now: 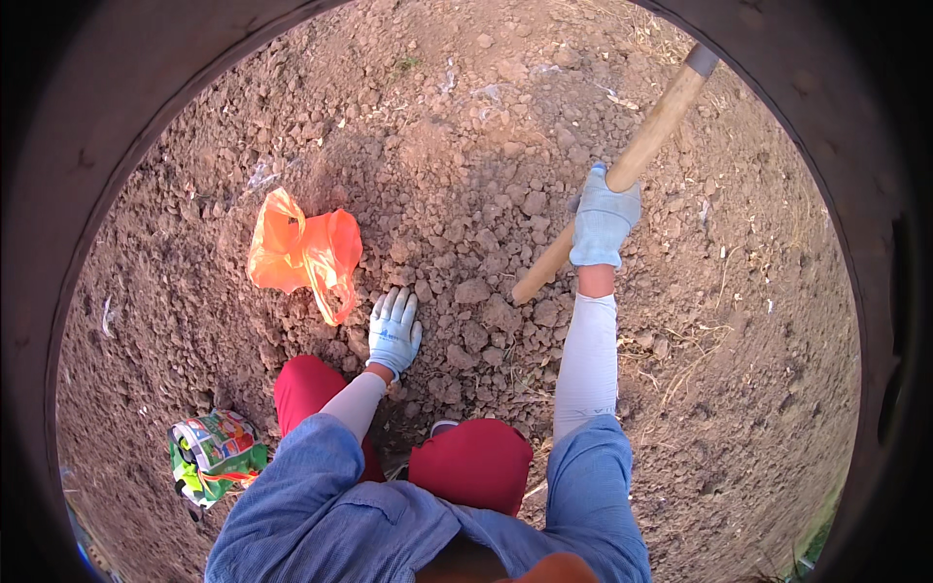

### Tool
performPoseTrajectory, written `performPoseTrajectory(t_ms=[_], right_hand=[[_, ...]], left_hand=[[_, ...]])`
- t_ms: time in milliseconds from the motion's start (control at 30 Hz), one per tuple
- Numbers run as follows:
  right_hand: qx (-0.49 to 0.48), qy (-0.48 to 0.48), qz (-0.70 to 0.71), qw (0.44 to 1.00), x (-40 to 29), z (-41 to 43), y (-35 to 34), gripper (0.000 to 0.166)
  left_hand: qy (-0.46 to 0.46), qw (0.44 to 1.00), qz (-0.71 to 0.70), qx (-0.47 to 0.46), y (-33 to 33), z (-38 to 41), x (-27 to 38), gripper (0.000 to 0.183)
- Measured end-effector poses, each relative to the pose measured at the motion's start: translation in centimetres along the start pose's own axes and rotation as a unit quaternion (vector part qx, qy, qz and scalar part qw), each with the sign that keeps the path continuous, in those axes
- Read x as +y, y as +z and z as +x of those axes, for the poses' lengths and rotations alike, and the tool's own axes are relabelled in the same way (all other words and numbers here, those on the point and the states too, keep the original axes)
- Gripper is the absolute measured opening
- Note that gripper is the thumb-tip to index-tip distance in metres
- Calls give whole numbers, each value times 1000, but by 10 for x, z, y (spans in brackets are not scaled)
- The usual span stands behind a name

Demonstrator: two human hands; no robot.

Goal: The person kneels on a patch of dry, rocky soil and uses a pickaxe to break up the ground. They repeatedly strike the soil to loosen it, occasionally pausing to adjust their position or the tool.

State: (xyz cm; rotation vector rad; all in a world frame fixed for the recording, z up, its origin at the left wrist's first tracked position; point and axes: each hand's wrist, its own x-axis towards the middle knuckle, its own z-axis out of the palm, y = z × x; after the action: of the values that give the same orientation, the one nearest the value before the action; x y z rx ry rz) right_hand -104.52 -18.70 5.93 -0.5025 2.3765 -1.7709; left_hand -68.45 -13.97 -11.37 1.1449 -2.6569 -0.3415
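My right hand (605,218), in a light blue-grey knitted work glove, is wrapped around a long wooden tool handle (660,120). The handle slants from upper right to a bare lower end just above or on the soil. A dark metal collar (701,60) shows at its upper end; the tool's head is cut off by the picture's rim. My left hand (394,331), gloved alike, lies palm down with extended fingers on the cloddy soil (466,218) and holds nothing visible. An orange plastic carrier bag (306,251) rests crumpled just beyond it, to the left.
A colourful printed bag (217,455), mostly green, sits on the ground at lower left. My bent knees (470,463) in red trousers are close behind my left hand. Dry stalks (689,364) and scraps of clear plastic film (448,76) lie scattered over the soil.
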Motion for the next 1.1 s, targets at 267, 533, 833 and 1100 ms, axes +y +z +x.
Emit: performPoseTrajectory(t_ms=[267,533,833,1100], right_hand=[[-186,75,-330,923,203,-14,39,25],[-303,201,-254,896,151,-131,-37,26],[-330,102,-407,846,155,-207,-126,32],[-316,317,-117,887,180,-208,-114,23]], left_hand=[[17,1000,0,-26,0,11,10,60],[12,1000,24,3,2,3,2,60],[6,1000,10,-2,1,2,5,59],[20,1000,11,18,1,2,4,58]])
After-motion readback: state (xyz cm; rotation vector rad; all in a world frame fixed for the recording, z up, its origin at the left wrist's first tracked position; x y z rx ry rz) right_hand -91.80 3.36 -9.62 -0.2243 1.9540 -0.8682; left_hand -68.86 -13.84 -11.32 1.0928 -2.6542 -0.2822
